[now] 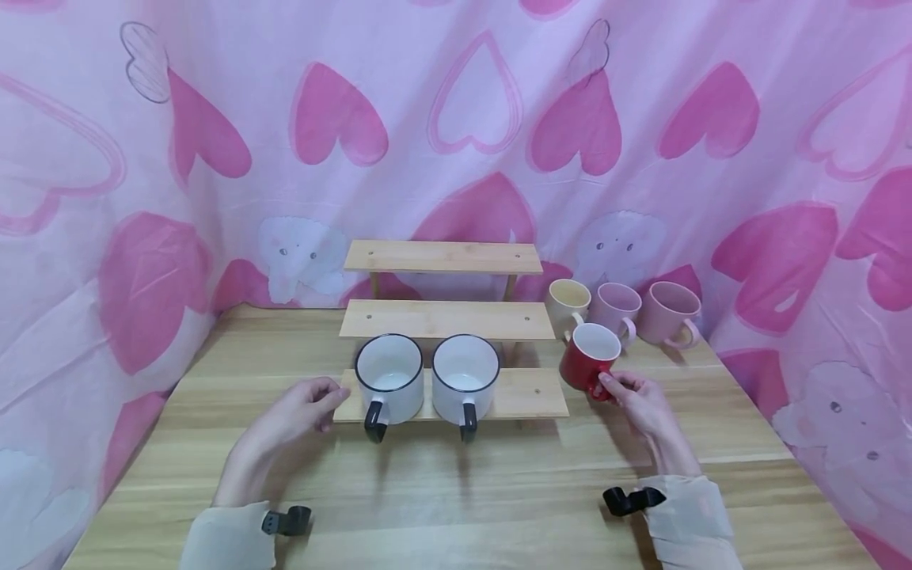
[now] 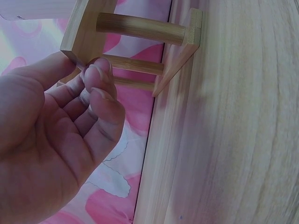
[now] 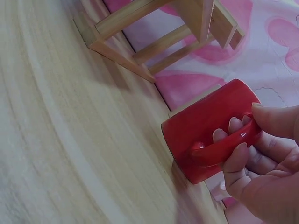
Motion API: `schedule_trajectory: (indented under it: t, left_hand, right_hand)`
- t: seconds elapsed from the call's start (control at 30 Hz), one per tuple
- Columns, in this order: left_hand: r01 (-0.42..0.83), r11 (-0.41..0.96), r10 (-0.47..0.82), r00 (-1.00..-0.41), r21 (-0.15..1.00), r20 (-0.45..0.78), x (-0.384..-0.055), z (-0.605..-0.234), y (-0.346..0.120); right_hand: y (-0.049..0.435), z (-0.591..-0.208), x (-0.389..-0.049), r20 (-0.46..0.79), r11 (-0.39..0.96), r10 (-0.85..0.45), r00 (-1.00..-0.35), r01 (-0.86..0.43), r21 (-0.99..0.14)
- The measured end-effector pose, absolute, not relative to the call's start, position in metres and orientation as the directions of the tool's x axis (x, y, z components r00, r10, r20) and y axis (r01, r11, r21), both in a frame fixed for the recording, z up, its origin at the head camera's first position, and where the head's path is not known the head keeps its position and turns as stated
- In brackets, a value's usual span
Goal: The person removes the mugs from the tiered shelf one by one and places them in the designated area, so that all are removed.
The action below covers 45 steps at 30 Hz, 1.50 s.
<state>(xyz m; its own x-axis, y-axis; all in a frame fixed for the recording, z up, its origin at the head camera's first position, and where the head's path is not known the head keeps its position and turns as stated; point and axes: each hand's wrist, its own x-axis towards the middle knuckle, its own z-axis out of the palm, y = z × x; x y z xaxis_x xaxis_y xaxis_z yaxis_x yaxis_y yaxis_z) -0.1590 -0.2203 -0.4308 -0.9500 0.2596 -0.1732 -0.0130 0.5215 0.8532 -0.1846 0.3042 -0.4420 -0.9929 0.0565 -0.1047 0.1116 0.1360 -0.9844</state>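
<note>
Your wooden worktop carried a stepped bamboo shelf at centre, with three pale mugs far right.

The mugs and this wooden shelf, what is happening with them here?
A person sits at a wooden table with a three-step wooden shelf. The right hand grips the red mug by its handle, just right of the lowest step. The left hand touches the left end of that step. Two white mugs with black handles stand on it side by side. Three pale mugs wait behind, at the right of the shelf.
</note>
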Motion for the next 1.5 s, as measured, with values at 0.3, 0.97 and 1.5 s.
schedule_trajectory:
  t: [0.3, 0.97, 1.5]
  left_hand:
    - [0.014, 0.509, 0.273, -0.951, 0.861, -0.146, -0.159, -0.432, -0.222]
    - [-0.003, 0.496, 0.269, -0.951, 0.868, -0.156, -0.158, -0.43, -0.219]
    - [0.011, 0.495, 0.283, -0.947, 0.869, -0.15, -0.157, -0.43, -0.221]
  right_hand:
    - [0.304, -0.444, -0.187, -0.112, 0.066, 0.02, -0.994, 0.113, -0.991]
    - [0.314, -0.438, -0.184, -0.188, 0.137, -0.062, -0.98, 0.178, -0.974]
    - [0.321, -0.402, -0.165, -0.077, 0.321, 0.072, -0.994, 0.096, -0.942]
